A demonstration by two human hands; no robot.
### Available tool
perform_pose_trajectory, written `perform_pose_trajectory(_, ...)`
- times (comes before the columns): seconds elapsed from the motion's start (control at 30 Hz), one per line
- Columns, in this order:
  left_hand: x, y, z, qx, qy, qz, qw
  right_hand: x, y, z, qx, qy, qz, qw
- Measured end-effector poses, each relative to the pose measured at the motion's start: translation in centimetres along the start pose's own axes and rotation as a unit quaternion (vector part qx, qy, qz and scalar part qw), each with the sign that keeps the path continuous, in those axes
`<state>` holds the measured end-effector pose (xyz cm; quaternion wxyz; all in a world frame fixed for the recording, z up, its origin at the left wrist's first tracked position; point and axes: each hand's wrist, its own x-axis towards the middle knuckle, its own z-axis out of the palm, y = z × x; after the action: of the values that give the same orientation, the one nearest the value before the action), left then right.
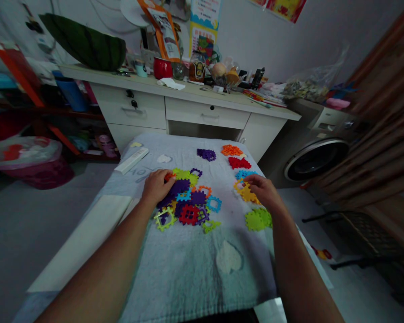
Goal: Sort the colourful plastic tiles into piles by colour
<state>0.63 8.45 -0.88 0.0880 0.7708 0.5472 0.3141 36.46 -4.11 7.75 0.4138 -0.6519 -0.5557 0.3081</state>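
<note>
My left hand [157,186] is at the left edge of a mixed pile of toothed plastic building pieces, its fingers closed on an orange piece [169,176]. In that pile lie a dark purple piece [179,187], a red window piece [189,215], a blue frame [214,204] and a lime frame [165,218], among several others. My right hand [264,191] is over the yellow pieces [248,193] on the right, fingertips pinched at a yellow frame [239,185]. Its grip is partly hidden by the fingers.
Single-colour groups lie around: purple [206,154], orange [231,150], red [239,163], blue [245,174] and lime [258,219]. A white bar-shaped object [132,160] lies on the cloth-covered table [202,273]. Behind stands a cluttered white desk [134,105]; a washing machine [309,139] is at right.
</note>
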Motion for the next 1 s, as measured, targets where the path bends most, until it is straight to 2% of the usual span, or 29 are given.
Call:
perform_pose_trajectory(0.13, -0.1, 0.2, -0.2, -0.019, -0.004, 0.008, 1.000, -1.7, 1.7, -1.4, -0.025, 0.013, -0.003, 1.000)
perform_pose_trajectory(0.3, -0.4, 0.6, -0.6, -0.041, -0.008, 0.007, 0.999, -2.3, 2.6, -0.2, -0.145, 0.026, -0.035, 0.988)
perform_pose_trajectory(0.47, -1.0, 1.2, -1.0, -0.020, 0.011, -0.008, 1.000, -2.0, 3.3, 0.5, -0.299, 0.072, -0.051, 0.950)
perform_pose_trajectory(0.57, -1.3, 1.3, -1.2, -0.009, 0.028, -0.016, 0.999, -2.0, 3.1, 0.6, -0.333, 0.101, -0.083, 0.934)
perform_pose_trajectory(0.63, -1.4, 1.3, -1.2, -0.012, 0.031, -0.020, 0.999, -2.0, 2.3, 1.0, -0.325, 0.101, -0.103, 0.935)
perform_pose_trajectory(0.7, -1.5, 1.0, -1.1, -0.019, 0.029, -0.024, 0.999, -2.1, 1.0, 1.8, -0.299, 0.074, -0.120, 0.944)
perform_pose_trajectory(0.8, -1.5, 0.6, -0.8, -0.040, 0.030, -0.025, 0.998, -2.4, -1.2, 4.0, -0.260, -0.029, -0.155, 0.952)
perform_pose_trajectory(0.9, -1.4, 0.5, -0.7, -0.059, 0.032, -0.021, 0.998, -2.8, -2.3, 6.5, -0.276, -0.133, -0.176, 0.935)
perform_pose_trajectory(1.0, -1.4, 0.7, -0.9, -0.064, 0.032, -0.023, 0.997, -3.1, -1.9, 8.3, -0.316, -0.169, -0.166, 0.919)
